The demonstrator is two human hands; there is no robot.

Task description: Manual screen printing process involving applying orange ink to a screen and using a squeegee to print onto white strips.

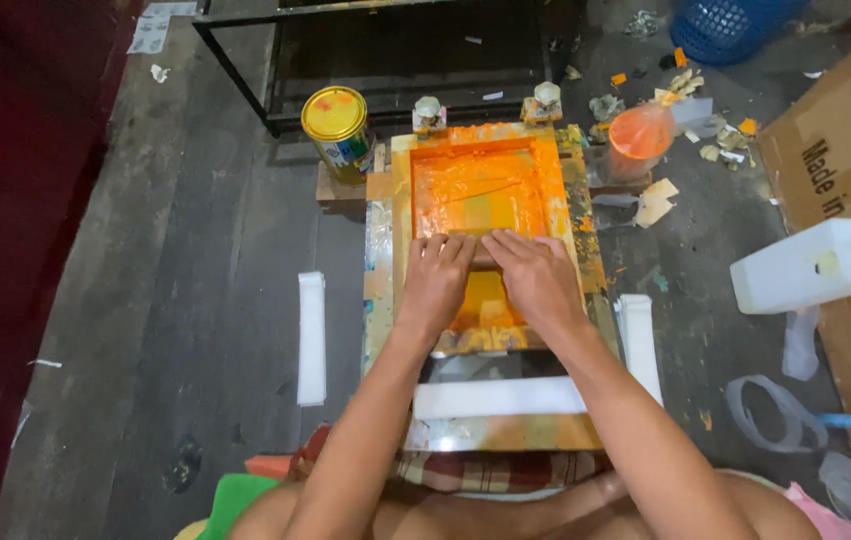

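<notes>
A wooden screen-printing frame [557, 170] coated in wet orange ink lies on a board on the floor in front of me. My left hand [435, 283] and my right hand [535, 278] rest side by side inside the frame, both gripping a squeegee [483, 255] that is mostly hidden under my fingers. Below my hands, smeared orange ink [483, 300] covers the mesh. A white strip [498, 397] lies across the board under the frame's near edge.
A yellow-lidded paint can [336, 128] stands at the frame's far left, an orange-stained plastic cup [640, 135] at its far right. White strips [311, 338] lie on both sides. A white jerrycan [811, 264] and cardboard box [845, 150] sit at right.
</notes>
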